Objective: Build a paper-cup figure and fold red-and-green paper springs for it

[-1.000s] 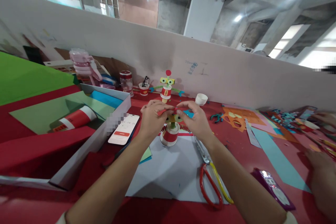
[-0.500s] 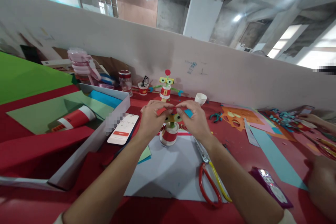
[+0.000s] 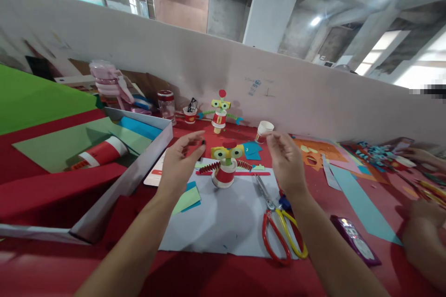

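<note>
A small paper-cup figure [image 3: 224,172] with a yellow eye strip and coiled red arms stands on the white sheet [image 3: 223,222]. My left hand [image 3: 181,160] is raised to its left, fingers apart with nothing between them. To its right hovers my right hand [image 3: 285,158]; the thumb and fingers are close together, and whether they pinch something cannot be made out. Scissors [image 3: 273,213] with red and yellow handles lie below my right hand. Blue paper pieces [image 3: 251,150] lie behind the figure. Green and blue paper squares [image 3: 188,198] rest beside my left forearm.
A second cup figure [image 3: 219,118] and a white cup [image 3: 264,131] stand at the back. An open box [image 3: 137,167] holds paper and a cup on the left. On the right are a purple device [image 3: 356,240], coloured paper and another person's hands [image 3: 425,232].
My hands have moved apart from above the figure, left hand to the left and right hand to the right. The figure's head and the blue paper behind it are now uncovered.
</note>
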### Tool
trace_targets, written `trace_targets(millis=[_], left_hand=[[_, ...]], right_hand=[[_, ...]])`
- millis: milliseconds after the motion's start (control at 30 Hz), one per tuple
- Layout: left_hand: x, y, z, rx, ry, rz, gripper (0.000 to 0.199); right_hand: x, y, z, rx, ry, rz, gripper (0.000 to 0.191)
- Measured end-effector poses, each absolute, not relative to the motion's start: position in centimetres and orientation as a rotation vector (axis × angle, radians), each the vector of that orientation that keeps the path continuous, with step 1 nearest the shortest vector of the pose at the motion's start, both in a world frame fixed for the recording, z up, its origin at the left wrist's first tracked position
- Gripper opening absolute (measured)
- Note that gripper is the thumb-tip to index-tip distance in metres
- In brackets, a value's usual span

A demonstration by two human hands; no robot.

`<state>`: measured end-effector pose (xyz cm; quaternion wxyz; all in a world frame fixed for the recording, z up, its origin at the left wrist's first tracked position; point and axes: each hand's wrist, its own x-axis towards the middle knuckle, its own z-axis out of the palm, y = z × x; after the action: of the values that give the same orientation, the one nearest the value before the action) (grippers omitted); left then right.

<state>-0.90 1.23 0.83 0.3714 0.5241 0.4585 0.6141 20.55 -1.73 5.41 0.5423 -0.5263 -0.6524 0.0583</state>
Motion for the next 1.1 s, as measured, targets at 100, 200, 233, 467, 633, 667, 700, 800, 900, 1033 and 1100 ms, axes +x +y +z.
trace_targets(millis=[100, 200, 233, 467, 633, 667, 700, 800, 900, 1033, 1100], left_hand=[[-1.5, 0.5, -0.4, 1.221, 1.145, 1.595, 0.041], [-1.8, -0.6, -2.1, 1.127, 1.126, 1.636, 0.047], [-1.8, -1.1, -2.6, 1.093, 1.121, 1.657, 0.049], [-0.4, -5.7, -6.0, 1.001, 1.234, 1.618, 0.026], [1.0, -6.9, -7.0, 1.177, 1.282, 1.250, 0.024], [1.3, -6.7, -7.3, 1.189, 1.308, 1.232, 0.026], [1.6, -6.4, -7.6, 1.189, 1.338, 1.231, 0.030], [2.5, -5.1, -8.7, 1.134, 1.390, 1.251, 0.052], [3.8, -3.7, -9.2, 1.052, 1.388, 1.256, 0.063], [5.4, -2.1, -8.4, 0.987, 1.263, 1.318, 0.062], [5.7, -1.5, -7.9, 1.004, 1.251, 1.337, 0.057]], right_hand=[[21.7, -3.1, 5.7, -1.245, -1.437, 0.198, 0.022], [22.9, -4.7, 5.5, -1.223, -1.291, 0.183, 0.021], [23.3, -5.3, 5.4, -1.219, -1.255, 0.174, 0.019], [24.7, -9.4, 3.0, -1.417, -1.265, 0.356, 0.027], [25.6, -9.8, 1.9, -1.466, -1.038, 0.256, 0.035], [25.9, -9.6, 1.7, -1.429, -0.944, 0.207, 0.030], [26.1, -9.5, 1.5, -1.390, -0.864, 0.179, 0.024], [26.2, -9.1, 0.3, -1.400, -0.863, 0.350, 0.019], [24.9, -9.0, -1.1, -1.571, -1.176, 0.791, 0.018], [23.0, -8.6, -2.1, -1.657, -1.429, 0.872, 0.035], [22.8, -8.1, -2.0, -1.632, -1.439, 0.785, 0.030]])
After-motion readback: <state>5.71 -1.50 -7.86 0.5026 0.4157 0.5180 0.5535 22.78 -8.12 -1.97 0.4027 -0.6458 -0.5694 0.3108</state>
